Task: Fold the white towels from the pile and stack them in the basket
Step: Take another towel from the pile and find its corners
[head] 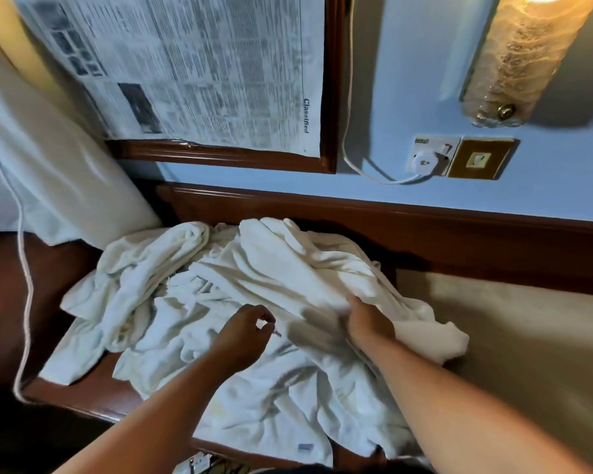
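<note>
A heap of crumpled white towels (220, 302) covers a dark wooden side table (93, 395). My left hand (243, 333) hovers over the middle of the heap with fingers curled and thumb meeting the fingertips; whether it pinches cloth I cannot tell. My right hand (365, 321) grips a fold of the topmost towel (288, 261) at the heap's right side, its fingers buried in the cloth. No basket is in view.
A bed with a beige cover (510, 336) lies right of the table. A wooden headboard rail (425, 230) runs behind. A white cord (26, 285) hangs at the left beside a white pillow (48, 165). A wall socket (428, 155) and lamp (521, 63) are above.
</note>
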Demonstrator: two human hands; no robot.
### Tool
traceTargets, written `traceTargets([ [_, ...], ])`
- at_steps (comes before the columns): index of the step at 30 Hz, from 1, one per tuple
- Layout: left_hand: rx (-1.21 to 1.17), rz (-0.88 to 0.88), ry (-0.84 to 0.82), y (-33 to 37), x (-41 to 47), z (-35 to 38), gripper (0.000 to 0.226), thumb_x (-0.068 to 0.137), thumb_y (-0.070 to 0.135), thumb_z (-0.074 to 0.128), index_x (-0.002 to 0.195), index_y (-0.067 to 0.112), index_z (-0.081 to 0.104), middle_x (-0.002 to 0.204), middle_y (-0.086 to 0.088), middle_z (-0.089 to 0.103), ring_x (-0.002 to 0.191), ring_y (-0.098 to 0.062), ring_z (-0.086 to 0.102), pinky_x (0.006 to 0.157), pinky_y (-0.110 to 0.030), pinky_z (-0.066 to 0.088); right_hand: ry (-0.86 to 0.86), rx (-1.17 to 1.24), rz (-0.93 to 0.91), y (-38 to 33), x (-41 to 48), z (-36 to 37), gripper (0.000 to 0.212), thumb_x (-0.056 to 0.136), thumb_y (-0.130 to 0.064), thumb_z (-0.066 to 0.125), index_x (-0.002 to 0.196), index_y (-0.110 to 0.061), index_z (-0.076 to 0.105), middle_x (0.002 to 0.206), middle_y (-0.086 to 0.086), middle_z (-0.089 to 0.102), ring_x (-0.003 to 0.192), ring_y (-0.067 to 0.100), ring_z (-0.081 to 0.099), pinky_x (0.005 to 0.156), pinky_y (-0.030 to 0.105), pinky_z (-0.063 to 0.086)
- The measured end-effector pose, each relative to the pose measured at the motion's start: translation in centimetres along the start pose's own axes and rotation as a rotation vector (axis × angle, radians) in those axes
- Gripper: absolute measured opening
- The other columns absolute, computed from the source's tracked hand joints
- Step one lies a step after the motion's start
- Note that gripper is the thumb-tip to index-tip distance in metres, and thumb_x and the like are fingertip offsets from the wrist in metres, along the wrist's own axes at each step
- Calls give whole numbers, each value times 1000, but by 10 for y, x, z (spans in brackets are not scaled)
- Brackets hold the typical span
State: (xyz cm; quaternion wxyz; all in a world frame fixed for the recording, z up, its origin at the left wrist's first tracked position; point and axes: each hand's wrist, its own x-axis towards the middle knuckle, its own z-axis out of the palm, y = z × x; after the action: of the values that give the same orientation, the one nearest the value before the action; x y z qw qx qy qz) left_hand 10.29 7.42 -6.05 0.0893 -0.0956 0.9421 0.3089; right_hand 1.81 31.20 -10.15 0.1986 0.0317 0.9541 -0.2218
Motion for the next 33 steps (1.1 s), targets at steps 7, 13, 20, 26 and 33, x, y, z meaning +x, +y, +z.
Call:
traceTargets([
  [7, 99, 273, -59, 28, 19, -11, 17, 97, 32, 61, 110, 41, 54, 123, 13, 53, 101, -1, 61, 83, -10, 44, 220, -137, -25, 11, -6, -32, 36, 103, -33, 28, 122, -26, 57, 126, 5, 64, 112, 28, 60, 86, 36, 48],
  [13, 310, 656, 51, 174, 52, 3, 82, 92, 50, 61, 158, 36, 15, 165, 6, 19, 148, -21, 25, 117, -45, 28, 637, -146, -172, 73, -95, -156, 15, 96, -37, 36, 88, -27, 43, 87, -5, 60, 80, 26, 64, 60, 36, 44],
  [20, -71, 1145, 2, 443, -7, 25, 22, 98, 34, 46, 88, 17, 56, 82, -5, 68, 79, -33, 63, 65, -38, 47, 1329, -64, -104, 185, -313, -360, 22, 93, -36, 45, 90, -19, 61, 80, -3, 64, 76, 14, 55, 67, 31, 39],
  [26, -598, 1320, -124, 631, -165, 40, 29, 105, 32, 45, 81, 15, 51, 64, -9, 60, 66, -32, 60, 67, -43, 53, 1496, -120, 57, 272, -499, -439, 21, 90, -30, 49, 88, -13, 62, 81, 1, 63, 76, 10, 52, 65, 12, 34],
  [33, -1064, 1272, -491, 704, -333, 113, 13, 106, 13, 44, 95, 10, 50, 66, -5, 67, 61, -24, 70, 60, -42, 59, 1607, 36, 142, 367, -628, -439, 14, 97, -19, 56, 86, -13, 62, 78, -5, 60, 70, 1, 52, 63, 9, 36],
])
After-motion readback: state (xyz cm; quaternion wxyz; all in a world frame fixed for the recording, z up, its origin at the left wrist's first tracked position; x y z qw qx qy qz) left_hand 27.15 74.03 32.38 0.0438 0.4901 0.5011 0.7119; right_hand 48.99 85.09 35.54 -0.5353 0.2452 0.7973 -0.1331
